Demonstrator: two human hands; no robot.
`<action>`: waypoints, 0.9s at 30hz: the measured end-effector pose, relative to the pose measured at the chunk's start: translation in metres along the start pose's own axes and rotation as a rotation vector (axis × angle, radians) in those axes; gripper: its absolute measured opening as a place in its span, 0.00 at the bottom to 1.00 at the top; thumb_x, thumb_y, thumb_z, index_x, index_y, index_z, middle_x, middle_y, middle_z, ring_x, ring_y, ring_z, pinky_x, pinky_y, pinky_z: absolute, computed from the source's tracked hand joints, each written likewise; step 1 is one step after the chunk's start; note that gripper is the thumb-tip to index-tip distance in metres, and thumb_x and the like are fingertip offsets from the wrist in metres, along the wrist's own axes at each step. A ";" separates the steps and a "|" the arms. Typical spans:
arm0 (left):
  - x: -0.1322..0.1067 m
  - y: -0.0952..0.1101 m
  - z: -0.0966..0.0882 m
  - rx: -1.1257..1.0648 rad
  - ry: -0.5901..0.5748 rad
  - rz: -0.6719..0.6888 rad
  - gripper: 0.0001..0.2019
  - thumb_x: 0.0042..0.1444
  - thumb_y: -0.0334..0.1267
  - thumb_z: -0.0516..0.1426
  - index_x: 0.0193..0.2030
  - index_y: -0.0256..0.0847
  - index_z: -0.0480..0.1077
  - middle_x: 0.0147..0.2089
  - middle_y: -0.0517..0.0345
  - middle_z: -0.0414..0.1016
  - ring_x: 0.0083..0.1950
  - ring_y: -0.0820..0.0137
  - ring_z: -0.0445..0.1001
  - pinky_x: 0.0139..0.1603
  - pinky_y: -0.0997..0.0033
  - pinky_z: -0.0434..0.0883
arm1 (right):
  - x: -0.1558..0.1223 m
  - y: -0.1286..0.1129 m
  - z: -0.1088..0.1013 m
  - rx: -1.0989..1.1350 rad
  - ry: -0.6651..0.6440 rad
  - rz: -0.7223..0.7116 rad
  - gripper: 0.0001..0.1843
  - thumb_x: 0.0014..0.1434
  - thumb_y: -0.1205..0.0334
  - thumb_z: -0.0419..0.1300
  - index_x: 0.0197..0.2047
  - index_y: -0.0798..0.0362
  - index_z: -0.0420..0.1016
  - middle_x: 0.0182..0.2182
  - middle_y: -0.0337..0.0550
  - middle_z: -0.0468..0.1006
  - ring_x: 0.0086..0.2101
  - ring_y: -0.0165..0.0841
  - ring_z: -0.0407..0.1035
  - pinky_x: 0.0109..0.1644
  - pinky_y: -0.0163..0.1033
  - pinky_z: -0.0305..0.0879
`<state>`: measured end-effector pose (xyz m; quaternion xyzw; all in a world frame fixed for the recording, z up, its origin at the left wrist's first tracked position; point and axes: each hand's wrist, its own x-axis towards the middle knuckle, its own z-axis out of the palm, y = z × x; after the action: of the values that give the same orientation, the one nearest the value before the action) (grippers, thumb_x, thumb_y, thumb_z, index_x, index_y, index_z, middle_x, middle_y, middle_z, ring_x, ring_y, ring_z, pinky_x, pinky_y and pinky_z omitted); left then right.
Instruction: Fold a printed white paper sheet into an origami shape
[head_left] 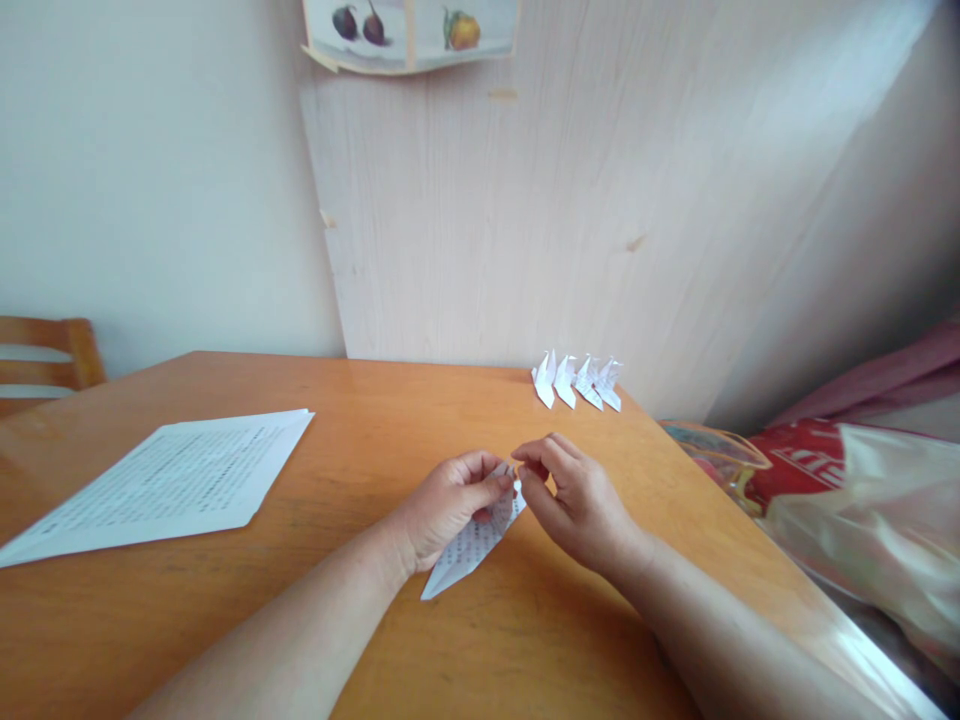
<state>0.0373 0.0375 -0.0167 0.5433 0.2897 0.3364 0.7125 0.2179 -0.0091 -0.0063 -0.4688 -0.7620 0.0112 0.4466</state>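
Note:
My left hand (448,505) and my right hand (571,497) meet over the middle of an orange wooden table (360,420). Between them is a folded piece of printed paper (469,553), a long pointed shape whose lower tip rests on the table. The left fingers curl round its upper part. Thumb and forefinger of the right hand pinch its top end. A row of several finished folded paper figures (576,380) stands at the table's far edge by the wall.
A stack of printed sheets (169,480) lies on the table's left part. A wooden chair back (52,355) shows at far left. Plastic bags (832,500) sit off the table's right edge. A pale wooden panel (525,200) rises behind the table.

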 end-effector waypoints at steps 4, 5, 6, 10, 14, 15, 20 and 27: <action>-0.001 0.001 0.001 -0.020 0.002 -0.011 0.16 0.54 0.47 0.68 0.37 0.37 0.72 0.33 0.61 0.69 0.32 0.76 0.65 0.34 0.73 0.59 | 0.000 -0.002 0.000 -0.001 0.011 0.001 0.06 0.63 0.69 0.57 0.42 0.50 0.74 0.33 0.40 0.74 0.33 0.31 0.71 0.36 0.36 0.64; -0.001 0.001 0.001 -0.022 0.002 -0.012 0.16 0.54 0.47 0.68 0.37 0.37 0.72 0.32 0.61 0.69 0.32 0.76 0.65 0.34 0.73 0.59 | -0.001 -0.002 0.000 0.000 0.009 0.006 0.06 0.64 0.68 0.57 0.41 0.51 0.74 0.33 0.40 0.74 0.32 0.31 0.71 0.36 0.36 0.64; -0.001 0.001 0.001 -0.021 0.001 -0.011 0.16 0.54 0.48 0.68 0.37 0.37 0.72 0.32 0.61 0.69 0.32 0.76 0.65 0.34 0.73 0.59 | -0.001 -0.003 -0.001 0.002 0.007 0.012 0.05 0.64 0.68 0.57 0.41 0.51 0.74 0.33 0.40 0.74 0.32 0.31 0.70 0.36 0.36 0.64; -0.001 0.001 0.001 -0.028 0.002 -0.009 0.17 0.53 0.49 0.69 0.36 0.37 0.73 0.32 0.61 0.69 0.31 0.76 0.66 0.33 0.73 0.59 | -0.001 -0.005 0.000 -0.001 0.010 0.027 0.05 0.65 0.66 0.57 0.39 0.51 0.74 0.31 0.40 0.74 0.31 0.31 0.70 0.36 0.36 0.63; -0.001 0.002 0.000 -0.043 -0.010 -0.006 0.17 0.52 0.49 0.69 0.35 0.38 0.72 0.30 0.62 0.69 0.30 0.76 0.65 0.33 0.72 0.59 | -0.002 -0.003 0.001 -0.024 0.019 0.033 0.06 0.65 0.67 0.56 0.38 0.51 0.74 0.30 0.40 0.74 0.30 0.31 0.70 0.35 0.36 0.63; -0.001 0.002 0.000 -0.044 -0.013 -0.004 0.17 0.52 0.49 0.69 0.35 0.38 0.72 0.30 0.62 0.69 0.30 0.76 0.65 0.33 0.72 0.59 | -0.002 -0.003 0.001 -0.030 0.020 0.033 0.06 0.65 0.67 0.56 0.38 0.51 0.74 0.30 0.40 0.75 0.30 0.31 0.70 0.35 0.36 0.63; 0.000 0.001 -0.001 -0.040 -0.020 -0.002 0.17 0.52 0.49 0.69 0.36 0.37 0.73 0.32 0.61 0.69 0.31 0.75 0.66 0.34 0.72 0.59 | -0.001 -0.002 0.000 -0.068 0.005 0.010 0.06 0.64 0.68 0.57 0.41 0.51 0.75 0.32 0.40 0.75 0.31 0.31 0.71 0.35 0.35 0.64; 0.000 0.001 -0.001 -0.047 -0.017 -0.007 0.15 0.53 0.46 0.69 0.34 0.38 0.72 0.31 0.61 0.68 0.32 0.75 0.65 0.34 0.72 0.59 | 0.001 -0.003 -0.003 -0.136 -0.018 0.006 0.04 0.65 0.65 0.58 0.39 0.51 0.74 0.34 0.41 0.75 0.32 0.31 0.71 0.36 0.36 0.64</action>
<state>0.0362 0.0377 -0.0162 0.5284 0.2774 0.3359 0.7287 0.2182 -0.0116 -0.0025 -0.5001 -0.7637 -0.0352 0.4067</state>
